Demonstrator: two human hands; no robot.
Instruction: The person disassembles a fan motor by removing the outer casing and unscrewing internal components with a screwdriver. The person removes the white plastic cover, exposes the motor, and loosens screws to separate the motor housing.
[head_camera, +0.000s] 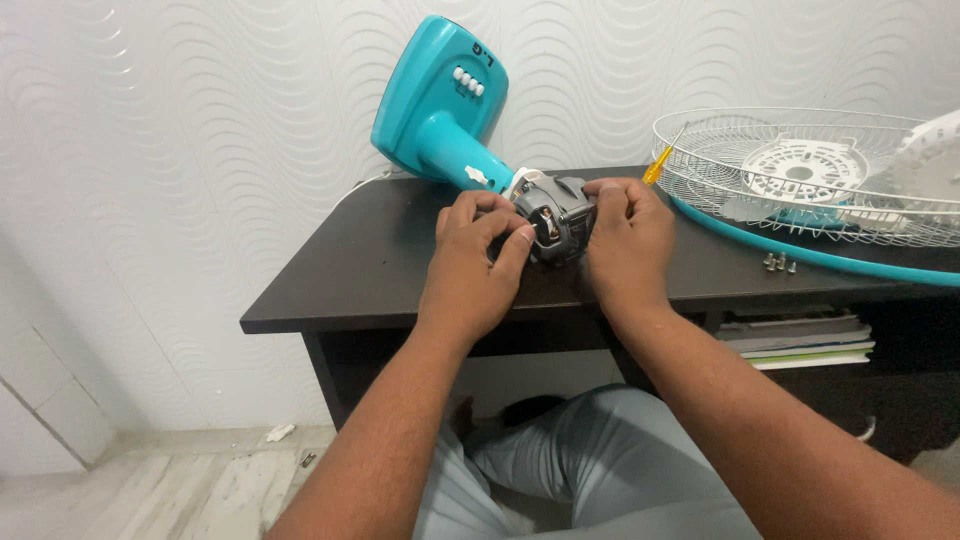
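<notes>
At the front edge of a dark wooden desk (360, 270), I hold the grey motor housing (560, 225) of a dismantled table fan between both hands. My left hand (475, 265) curls against the motor's near side, its fingers (515, 245) pressed together and bent onto the casing. My right hand (628, 240) wraps the far side, fingers folded over the top of the housing, so the motor is gripped from left and right at once. The motor sits on the desk, joined to the teal fan base (435, 100), which lies tipped on its side and leans back toward the white patterned wall (200, 150), its row of white push buttons (468, 82) facing up. To my right, well apart from my hands, the white wire fan guard (760, 140) with its teal rim rests flat on the desk, a yellow-handled screwdriver (657, 165) propped against its edge. A few small metal screws (780, 264) lie just in front of the guard. Stacked papers (800, 340) fill the shelf under the desk, and my grey trousers (600, 460) show below.
</notes>
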